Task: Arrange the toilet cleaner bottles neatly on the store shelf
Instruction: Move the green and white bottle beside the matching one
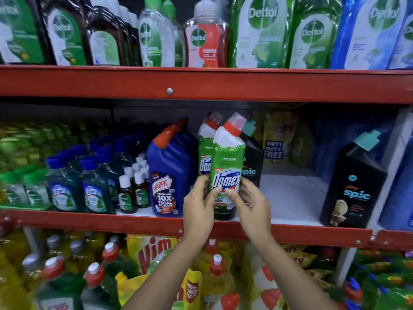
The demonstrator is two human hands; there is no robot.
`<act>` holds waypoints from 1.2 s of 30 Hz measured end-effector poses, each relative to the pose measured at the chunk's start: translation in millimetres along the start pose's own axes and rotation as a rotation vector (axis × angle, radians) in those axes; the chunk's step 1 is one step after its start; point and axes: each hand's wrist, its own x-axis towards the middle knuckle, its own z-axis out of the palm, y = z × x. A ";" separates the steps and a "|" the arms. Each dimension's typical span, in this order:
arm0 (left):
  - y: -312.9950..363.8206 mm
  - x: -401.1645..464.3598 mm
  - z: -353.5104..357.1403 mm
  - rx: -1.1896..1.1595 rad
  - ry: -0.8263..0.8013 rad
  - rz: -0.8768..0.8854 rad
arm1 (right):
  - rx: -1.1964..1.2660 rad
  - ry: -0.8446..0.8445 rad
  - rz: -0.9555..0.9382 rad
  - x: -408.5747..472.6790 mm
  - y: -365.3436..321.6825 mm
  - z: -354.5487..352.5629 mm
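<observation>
In the head view, both hands close on the lower body of a green-and-white Domex bottle (pixel 226 166) standing upright at the near edge of the middle shelf (pixel 290 200), its red cap angled up toward the right. The left hand (pixel 199 206) wraps the bottle's left side, thumb across the label front; the right hand (pixel 251 204) grips the right side, its thumb meeting the left one just below the Domex lettering. A second Domex bottle (pixel 204 151) stands just behind and to the left, partly hidden by the front one. Just left of the pair stands a blue Harpic bottle (pixel 168 173) with an orange-red cap, upright near the shelf front. Behind the held bottle on the right, a black Spic bottle (pixel 252 164) with a teal cap shows only in part (whether it touches the Domex cannot be told). A bare white stretch of shelf lies to the right, and beyond it another black Spic bottle (pixel 355 182) stands upright, well apart from the hands. Small dark green bottles (pixel 91 191) with blue caps crowd the shelf's left part.
</observation>
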 end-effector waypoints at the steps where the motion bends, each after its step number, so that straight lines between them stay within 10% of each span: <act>1: -2.5 0.4 -2.3 0.009 0.006 -0.008 | -0.002 -0.006 -0.002 0.8 0.2 4.1; 22: -20.4 -10.3 0.6 0.120 0.025 0.001 | -0.188 -0.136 -0.071 0.7 3.0 14.7; 36: 9.2 -27.7 92.5 0.573 -0.201 0.506 | -1.035 0.217 -0.306 -16.5 31.7 -103.7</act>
